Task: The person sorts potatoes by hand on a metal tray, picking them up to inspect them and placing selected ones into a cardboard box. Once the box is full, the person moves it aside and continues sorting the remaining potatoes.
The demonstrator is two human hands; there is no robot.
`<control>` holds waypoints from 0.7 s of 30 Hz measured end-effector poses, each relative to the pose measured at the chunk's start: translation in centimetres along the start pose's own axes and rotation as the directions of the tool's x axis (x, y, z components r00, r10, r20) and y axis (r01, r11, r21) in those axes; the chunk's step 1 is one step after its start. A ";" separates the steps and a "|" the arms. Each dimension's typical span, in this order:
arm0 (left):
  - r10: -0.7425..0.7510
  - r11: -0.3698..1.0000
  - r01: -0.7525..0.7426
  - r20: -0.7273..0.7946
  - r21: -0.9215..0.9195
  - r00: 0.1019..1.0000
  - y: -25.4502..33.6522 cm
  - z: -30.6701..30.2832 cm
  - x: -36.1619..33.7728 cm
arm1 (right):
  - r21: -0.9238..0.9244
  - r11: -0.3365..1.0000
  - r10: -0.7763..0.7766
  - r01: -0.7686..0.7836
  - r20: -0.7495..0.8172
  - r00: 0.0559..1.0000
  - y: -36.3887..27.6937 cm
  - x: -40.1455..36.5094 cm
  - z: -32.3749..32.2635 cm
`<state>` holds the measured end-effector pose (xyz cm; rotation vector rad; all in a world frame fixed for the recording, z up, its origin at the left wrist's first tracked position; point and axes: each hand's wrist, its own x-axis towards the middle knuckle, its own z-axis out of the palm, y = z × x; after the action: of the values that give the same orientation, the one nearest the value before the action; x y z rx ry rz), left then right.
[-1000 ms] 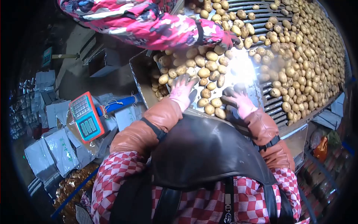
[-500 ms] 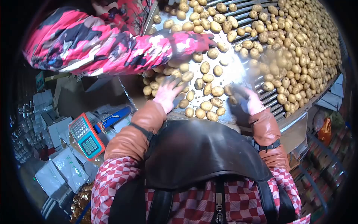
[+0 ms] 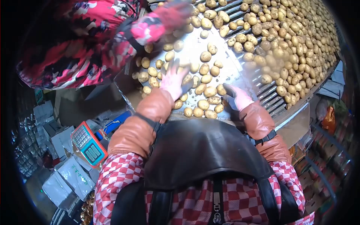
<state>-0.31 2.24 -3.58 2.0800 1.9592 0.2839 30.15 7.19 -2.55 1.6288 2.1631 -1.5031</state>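
Observation:
Several potatoes (image 3: 206, 56) lie loose on a shiny metal tray (image 3: 230, 67). Over the potatoes at the tray's left side is my left hand (image 3: 173, 80), its gloved fingers spread. At the tray's lower right, my right hand (image 3: 237, 98) is beside a few potatoes, fingers apart and pointing left, with nothing held. Both hands wear gloves with dark fingertips.
A slatted metal rack (image 3: 268, 98) with a large heap of potatoes (image 3: 300, 45) fills the right. A co-worker's camouflage sleeve (image 3: 150, 28) reaches in from upper left. An orange-framed scale display (image 3: 90, 144) stands at left; cardboard (image 3: 294, 122) is at lower right.
The co-worker's arm has moved up and back from the tray's middle. My left hand has shifted slightly up and right, my right hand slightly left. Some potatoes on the tray have shifted.

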 end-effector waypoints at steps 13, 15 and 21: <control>0.184 0.980 -0.192 0.130 0.053 0.974 -0.7 -0.7 -7.4 | -0.360 0.913 -0.291 0.190 -0.250 0.924 -1.6 11.7 -1.3; 0.130 0.991 -0.130 0.099 -0.006 0.987 -0.6 -0.7 -8.1 | -0.451 0.865 -0.334 0.218 -0.195 0.922 -2.2 12.5 0.2; -0.510 0.763 0.603 0.356 -0.234 0.783 -1.0 -2.4 -3.8 | -0.199 0.965 -0.209 0.171 -0.191 0.959 -1.9 9.4 -0.6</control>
<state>-2.32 -1.39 -1.46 1.1672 2.0734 0.1729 24.82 14.41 -6.08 1.6248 2.5503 -1.1737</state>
